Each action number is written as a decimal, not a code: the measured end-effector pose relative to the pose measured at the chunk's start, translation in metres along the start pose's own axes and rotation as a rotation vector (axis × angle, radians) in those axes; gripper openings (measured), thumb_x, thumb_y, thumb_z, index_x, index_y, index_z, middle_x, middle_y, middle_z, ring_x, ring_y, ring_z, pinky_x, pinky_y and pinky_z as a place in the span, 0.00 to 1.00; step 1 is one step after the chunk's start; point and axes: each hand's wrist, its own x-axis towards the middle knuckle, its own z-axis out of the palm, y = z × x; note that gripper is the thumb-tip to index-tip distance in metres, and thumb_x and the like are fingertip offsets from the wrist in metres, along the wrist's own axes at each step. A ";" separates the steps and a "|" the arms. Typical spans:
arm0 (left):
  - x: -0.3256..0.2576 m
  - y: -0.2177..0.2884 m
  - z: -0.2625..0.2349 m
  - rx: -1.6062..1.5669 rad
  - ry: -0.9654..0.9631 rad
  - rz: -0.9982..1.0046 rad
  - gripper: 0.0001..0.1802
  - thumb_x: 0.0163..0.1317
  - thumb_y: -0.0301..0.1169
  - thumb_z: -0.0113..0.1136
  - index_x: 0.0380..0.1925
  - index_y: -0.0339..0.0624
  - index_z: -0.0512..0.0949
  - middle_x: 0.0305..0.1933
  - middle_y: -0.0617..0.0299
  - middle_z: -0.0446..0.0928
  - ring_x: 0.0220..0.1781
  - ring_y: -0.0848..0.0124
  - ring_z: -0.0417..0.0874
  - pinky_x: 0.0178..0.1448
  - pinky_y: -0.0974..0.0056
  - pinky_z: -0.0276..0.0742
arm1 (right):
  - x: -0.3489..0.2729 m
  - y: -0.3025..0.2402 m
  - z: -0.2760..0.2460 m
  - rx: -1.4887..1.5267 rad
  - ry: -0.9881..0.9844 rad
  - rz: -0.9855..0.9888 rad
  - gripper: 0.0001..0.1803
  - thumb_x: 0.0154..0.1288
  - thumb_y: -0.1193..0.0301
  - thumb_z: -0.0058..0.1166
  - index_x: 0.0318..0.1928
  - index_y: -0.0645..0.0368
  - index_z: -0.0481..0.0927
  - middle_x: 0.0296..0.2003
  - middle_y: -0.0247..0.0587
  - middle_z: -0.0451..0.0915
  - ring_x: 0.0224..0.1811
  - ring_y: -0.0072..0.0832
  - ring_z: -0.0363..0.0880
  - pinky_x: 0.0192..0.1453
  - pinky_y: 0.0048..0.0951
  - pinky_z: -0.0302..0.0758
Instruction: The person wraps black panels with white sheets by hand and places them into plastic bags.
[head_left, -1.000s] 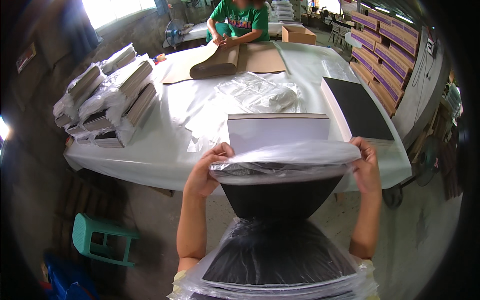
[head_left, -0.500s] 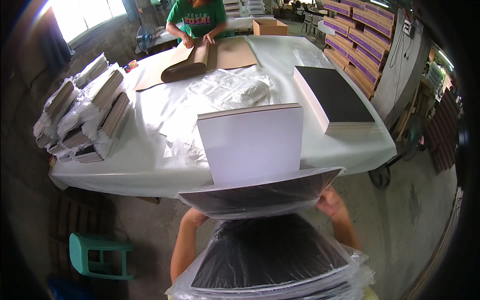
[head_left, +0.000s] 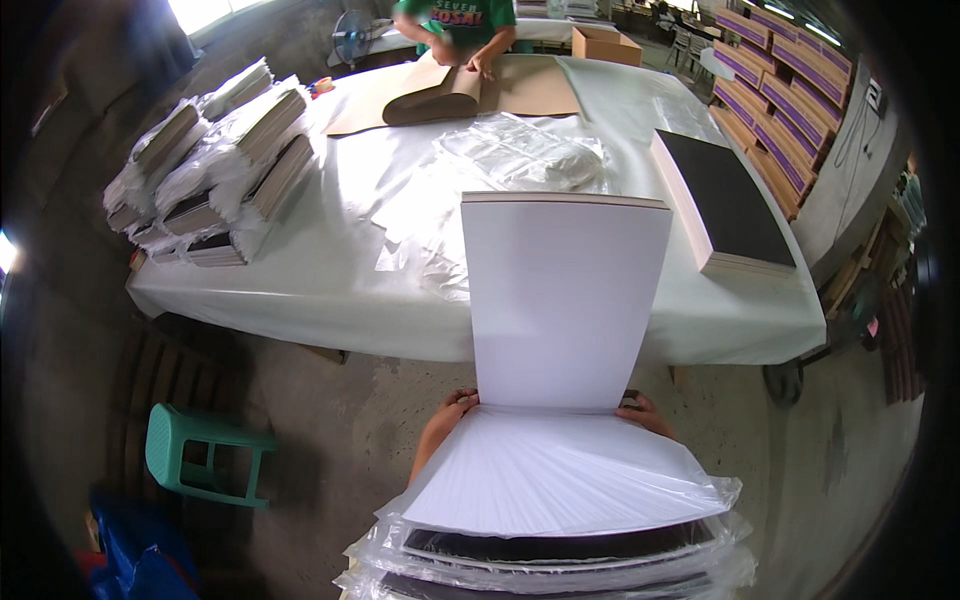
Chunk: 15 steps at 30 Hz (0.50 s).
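A white-faced board pack in clear plastic (head_left: 560, 470) lies on top of the pile of bagged boards (head_left: 560, 545) close to my body. My left hand (head_left: 458, 403) has its fingers curled on the pack's far left corner. At its far right corner, my right hand (head_left: 645, 412) holds the edge the same way; part of that hand is hidden. Just beyond my hands a thick block of white boards (head_left: 568, 300) stands upright, its lower end meeting the pack. Dark boards in plastic show beneath the white-faced pack.
The covered table (head_left: 300, 310) holds loose clear plastic bags (head_left: 520, 155), a black-topped board stack (head_left: 725, 195) and heaped bagged boards (head_left: 215, 165). Across it, a person in a green shirt (head_left: 460, 20) handles brown paper (head_left: 435, 100). A green stool (head_left: 210, 455) stands at left.
The dark bagged board that my hands held tilted up is down, and a white face now tops the pile. Both hands have moved inward. My view has shifted left.
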 end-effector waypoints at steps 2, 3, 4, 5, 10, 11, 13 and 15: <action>0.024 -0.012 -0.004 0.194 0.068 0.058 0.18 0.57 0.30 0.52 0.46 0.34 0.67 0.37 0.53 0.75 0.34 0.69 0.76 0.37 0.67 0.73 | 0.012 0.011 -0.008 -0.158 -0.044 -0.101 0.34 0.45 0.72 0.62 0.54 0.64 0.62 0.43 0.45 0.72 0.48 0.32 0.69 0.50 0.31 0.68; 0.034 -0.018 -0.006 0.289 0.106 0.085 0.18 0.56 0.31 0.53 0.45 0.33 0.66 0.35 0.52 0.76 0.31 0.68 0.77 0.35 0.67 0.73 | 0.017 0.010 -0.009 -0.255 -0.041 -0.116 0.35 0.45 0.72 0.63 0.54 0.64 0.61 0.43 0.46 0.72 0.48 0.33 0.69 0.51 0.32 0.67; 0.043 -0.024 -0.008 0.326 0.160 0.131 0.18 0.55 0.30 0.53 0.44 0.33 0.67 0.34 0.50 0.76 0.31 0.66 0.77 0.35 0.65 0.74 | 0.022 0.010 -0.010 -0.351 -0.035 -0.133 0.36 0.44 0.72 0.63 0.54 0.64 0.61 0.43 0.46 0.72 0.48 0.34 0.69 0.51 0.32 0.67; 0.051 -0.031 -0.008 0.364 0.211 0.171 0.17 0.54 0.29 0.53 0.44 0.33 0.67 0.34 0.48 0.76 0.30 0.65 0.77 0.34 0.63 0.74 | 0.023 0.004 -0.006 -0.378 -0.029 -0.099 0.36 0.43 0.72 0.63 0.54 0.65 0.60 0.43 0.46 0.72 0.48 0.35 0.69 0.51 0.33 0.67; 0.065 -0.049 -0.009 0.388 0.401 0.269 0.14 0.53 0.27 0.52 0.40 0.32 0.69 0.31 0.47 0.75 0.32 0.60 0.77 0.37 0.59 0.72 | 0.023 -0.006 0.010 -0.304 0.069 -0.171 0.39 0.39 0.69 0.66 0.53 0.68 0.61 0.42 0.50 0.72 0.47 0.36 0.71 0.51 0.35 0.68; 0.055 -0.040 0.002 0.421 0.421 0.294 0.14 0.53 0.26 0.52 0.40 0.32 0.69 0.30 0.48 0.74 0.32 0.59 0.76 0.37 0.59 0.71 | 0.025 0.000 0.003 -0.388 0.076 -0.187 0.40 0.38 0.69 0.67 0.53 0.67 0.61 0.41 0.50 0.72 0.46 0.36 0.72 0.49 0.35 0.69; 0.041 -0.029 0.002 0.533 0.568 0.506 0.14 0.52 0.26 0.53 0.39 0.33 0.70 0.30 0.51 0.72 0.34 0.59 0.74 0.39 0.59 0.70 | 0.030 0.002 -0.007 -0.569 0.061 -0.232 0.41 0.36 0.69 0.68 0.52 0.67 0.61 0.40 0.51 0.73 0.43 0.35 0.73 0.46 0.34 0.71; 0.027 -0.009 -0.013 0.583 0.803 0.817 0.14 0.51 0.25 0.55 0.39 0.35 0.70 0.33 0.53 0.69 0.35 0.58 0.71 0.41 0.60 0.68 | 0.027 -0.009 0.000 -0.536 0.045 -0.104 0.42 0.36 0.68 0.68 0.53 0.67 0.61 0.38 0.51 0.74 0.41 0.35 0.74 0.43 0.33 0.72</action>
